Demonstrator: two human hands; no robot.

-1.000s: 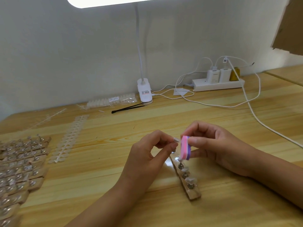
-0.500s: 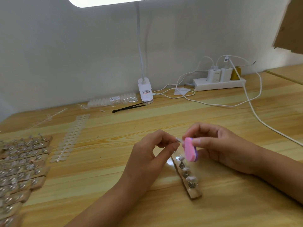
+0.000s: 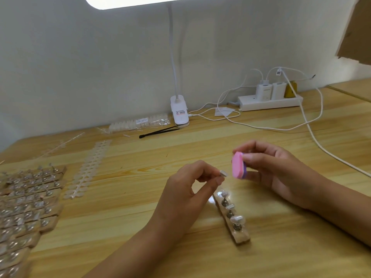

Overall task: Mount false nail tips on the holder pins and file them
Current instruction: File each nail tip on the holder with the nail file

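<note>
left hand (image 3: 186,189): your grip is narrow, thumb and forefinger pinching one clear nail tip (image 3: 223,173) by its end, held off the surface (image 3: 124,221).
right hand (image 3: 281,173): your grip holds a pink-and-purple file block (image 3: 237,166), thumb on the near side, fingers curled behind it; the pink face is turned toward the left grip.
tip vs. block: just beside each other, with a narrow gap between them; not touching.
holder strip (image 3: 241,236): wooden, flat on the surface just below and between your two grips, running toward you; its far end lies under the left fingertips.
mounted tips (image 3: 237,219): sitting on the strip's pins; three can be made out, exact count unclear.
left of the left grip: a sprue of unmounted tips (image 3: 88,173) flat on the surface; further left, a stack of loaded holders (image 3: 26,197).
beyond both grips: black tweezers (image 3: 160,131), lamp clamp (image 3: 179,113), and a power strip (image 3: 269,102) against the wall.
</note>
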